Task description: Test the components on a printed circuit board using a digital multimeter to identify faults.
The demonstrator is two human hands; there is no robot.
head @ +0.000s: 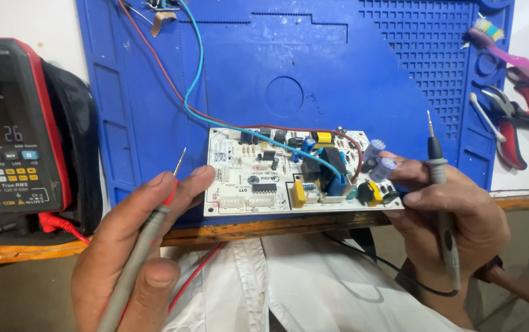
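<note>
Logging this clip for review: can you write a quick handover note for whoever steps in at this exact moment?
Left hand holds the red probe, tip up, clear of the board. Right hand holds the black probe, tip up, fingers touching the board's right edge. Circuit board lies on the blue mat; multimeter stands at left, switched on. Neither probe touches the board yet; probing is left.

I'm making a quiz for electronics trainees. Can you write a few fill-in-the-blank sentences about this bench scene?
1. Each hand, left hand and right hand, holds a meter ____.
2. The circuit board lies on a ____ mat.
3. The multimeter sits to the ____ of the board.
4. The pliers lie at the mat's ____ edge.

Missing words: probe; blue; left; right
</note>
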